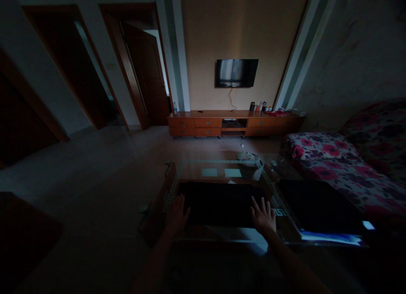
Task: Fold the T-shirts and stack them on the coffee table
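Observation:
A flat black cloth (220, 204), roughly rectangular, lies across the glass coffee table (190, 171) in front of me. At its left end rests my left hand (178, 213), fingers stretched out. My right hand (263, 212) lies spread at the opposite end, its fingertips on or just over the dark edge. Neither hand grips anything. To the right, a second black piece, apparently folded cloth (320, 205), sits on the table with a blue-and-white layer (331, 238) showing under its front edge. The dim light hides the fabric's details.
A crumpled plastic bag (249, 157) is near the table's far right corner. Beyond stands a wooden TV cabinet (207, 123) with bottles on top, below a wall-mounted television (237, 73). A flowered sofa (330, 148) is on the right. An open door (146, 74) stands at back left.

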Demonstrator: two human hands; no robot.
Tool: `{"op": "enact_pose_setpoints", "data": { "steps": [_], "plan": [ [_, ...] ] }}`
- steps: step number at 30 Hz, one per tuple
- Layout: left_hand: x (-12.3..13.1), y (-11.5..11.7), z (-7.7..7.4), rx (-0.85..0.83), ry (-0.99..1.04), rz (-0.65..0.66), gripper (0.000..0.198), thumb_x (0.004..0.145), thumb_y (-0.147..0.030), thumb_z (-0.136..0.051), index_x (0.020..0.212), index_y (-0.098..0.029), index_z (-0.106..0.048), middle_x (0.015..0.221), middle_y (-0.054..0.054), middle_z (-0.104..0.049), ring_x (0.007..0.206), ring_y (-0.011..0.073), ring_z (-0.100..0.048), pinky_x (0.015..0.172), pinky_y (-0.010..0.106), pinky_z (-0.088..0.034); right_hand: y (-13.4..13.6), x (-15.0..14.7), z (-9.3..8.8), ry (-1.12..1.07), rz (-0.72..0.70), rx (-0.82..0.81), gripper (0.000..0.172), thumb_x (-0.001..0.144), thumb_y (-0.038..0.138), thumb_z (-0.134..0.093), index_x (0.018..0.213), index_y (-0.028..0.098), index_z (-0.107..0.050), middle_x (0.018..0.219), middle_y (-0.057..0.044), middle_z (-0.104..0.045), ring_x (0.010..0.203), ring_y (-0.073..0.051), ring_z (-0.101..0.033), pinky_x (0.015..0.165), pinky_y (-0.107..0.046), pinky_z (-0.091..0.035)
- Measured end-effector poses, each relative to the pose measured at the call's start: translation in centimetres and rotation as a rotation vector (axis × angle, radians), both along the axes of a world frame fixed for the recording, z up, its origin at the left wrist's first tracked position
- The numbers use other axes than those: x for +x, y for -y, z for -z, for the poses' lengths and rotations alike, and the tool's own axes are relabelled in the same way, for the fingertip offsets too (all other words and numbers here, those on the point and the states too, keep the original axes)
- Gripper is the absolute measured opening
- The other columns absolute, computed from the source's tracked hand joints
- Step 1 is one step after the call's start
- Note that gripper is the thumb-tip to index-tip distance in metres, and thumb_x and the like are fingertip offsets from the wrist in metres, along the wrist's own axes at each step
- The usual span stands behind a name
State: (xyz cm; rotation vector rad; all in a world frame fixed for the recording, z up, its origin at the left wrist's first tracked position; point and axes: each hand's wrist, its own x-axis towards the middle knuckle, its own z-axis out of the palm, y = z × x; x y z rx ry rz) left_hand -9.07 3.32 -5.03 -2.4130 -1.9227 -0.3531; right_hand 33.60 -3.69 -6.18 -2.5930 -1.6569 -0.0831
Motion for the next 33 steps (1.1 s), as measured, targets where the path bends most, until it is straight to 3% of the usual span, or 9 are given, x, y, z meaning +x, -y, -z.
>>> {"op": "enact_pose_setpoints", "data": {
  "steps": [6,9,12,15,18,22,27,30,33],
  "plan": [
    [-0.2,1.2,-1.2,-0.067,-0.017,0.012,0.061,0.097,-0.046,-0.041,0.155,-0.032,-0.037,0.164,0.006,-0.034,0.152,0.0286,-0.026,0.120,0.049,-0.025,1.4,0.4,0.0,0.043,-0.107,-0.023,0.062,0.102,0.051,-0.032,0.161,0.034,-0.020,0.169,-0.008,-0.017,0.155,-0.030,-0.014,0.121,-0.049,-0.014],
    [-0.6,1.9,-2.7,-0.103,-0.030,-0.013,0.054,0.095,-0.045,-0.044,0.148,-0.033,-0.048,0.157,0.007,-0.045,0.144,0.0301,-0.039,0.114,0.051,-0.031,2.4,0.4,-0.7,0.015,-0.107,-0.044,0.063,0.101,0.053,-0.033,0.160,0.035,-0.024,0.168,-0.008,-0.020,0.154,-0.030,-0.018,0.119,-0.050,-0.018],
    [0.2,2.0,-4.3,-0.076,-0.047,-0.108,0.045,0.097,-0.045,-0.039,0.132,-0.029,-0.063,0.136,0.012,-0.062,0.126,0.0316,-0.054,0.108,0.054,-0.035,2.5,-0.6,-2.3,-0.059,-0.059,-0.065,0.059,0.098,0.056,-0.036,0.153,0.035,-0.042,0.158,-0.010,-0.041,0.143,-0.034,-0.038,0.113,-0.055,-0.028],
    [2.1,1.1,-5.0,-0.033,-0.045,-0.186,0.043,0.098,-0.043,-0.036,0.119,-0.023,-0.069,0.128,0.014,-0.063,0.121,0.0316,-0.057,0.105,0.052,-0.039,1.3,-2.2,-3.9,-0.092,0.019,-0.016,0.059,0.098,0.054,-0.031,0.140,0.022,-0.058,0.137,-0.018,-0.059,0.125,-0.036,-0.055,0.107,-0.055,-0.034],
    [3.3,-0.5,-4.2,0.048,-0.009,-0.133,0.043,0.096,-0.036,-0.041,0.128,-0.019,-0.063,0.144,0.015,-0.054,0.134,0.0303,-0.048,0.112,0.047,-0.036,-0.4,-3.1,-4.1,-0.035,0.025,0.108,0.062,0.099,0.046,-0.029,0.148,0.013,-0.049,0.151,-0.021,-0.046,0.137,-0.035,-0.044,0.114,-0.053,-0.025],
    [2.5,-2.2,-1.7,0.065,0.038,-0.048,0.063,0.094,-0.040,-0.046,0.151,-0.016,-0.041,0.162,0.014,-0.035,0.150,0.0294,-0.029,0.121,0.044,-0.025,-1.7,-2.1,-1.8,-0.052,-0.030,0.114,0.070,0.099,0.048,-0.027,0.159,0.013,-0.029,0.167,-0.013,-0.022,0.153,-0.030,-0.019,0.122,-0.047,-0.012],
    [0.7,-3.3,-0.2,0.006,0.047,-0.042,0.075,0.094,-0.052,-0.046,0.158,-0.019,-0.029,0.164,0.014,-0.032,0.149,0.0312,-0.033,0.119,0.046,-0.027,-2.3,-0.6,0.5,-0.094,-0.004,0.059,0.076,0.098,0.056,-0.026,0.162,0.016,-0.018,0.166,-0.011,-0.026,0.153,-0.026,-0.021,0.123,-0.045,-0.013],
    [0.9,-3.6,-0.2,-0.013,0.030,-0.084,0.073,0.093,-0.053,-0.047,0.157,-0.021,-0.034,0.165,0.013,-0.030,0.149,0.0325,-0.032,0.119,0.048,-0.027,-2.7,-0.7,0.2,-0.086,-0.011,0.061,0.072,0.098,0.055,-0.026,0.163,0.026,-0.015,0.166,-0.008,-0.025,0.153,-0.026,-0.021,0.122,-0.047,-0.014],
    [1.5,-3.4,-0.3,-0.016,0.046,-0.095,0.071,0.093,-0.052,-0.047,0.155,-0.021,-0.037,0.164,0.013,-0.032,0.150,0.0325,-0.031,0.119,0.050,-0.026,-2.8,-1.2,-0.3,-0.106,0.003,0.030,0.070,0.098,0.054,-0.028,0.162,0.027,-0.022,0.167,-0.009,-0.023,0.153,-0.027,-0.021,0.122,-0.048,-0.013]
  ]
}}
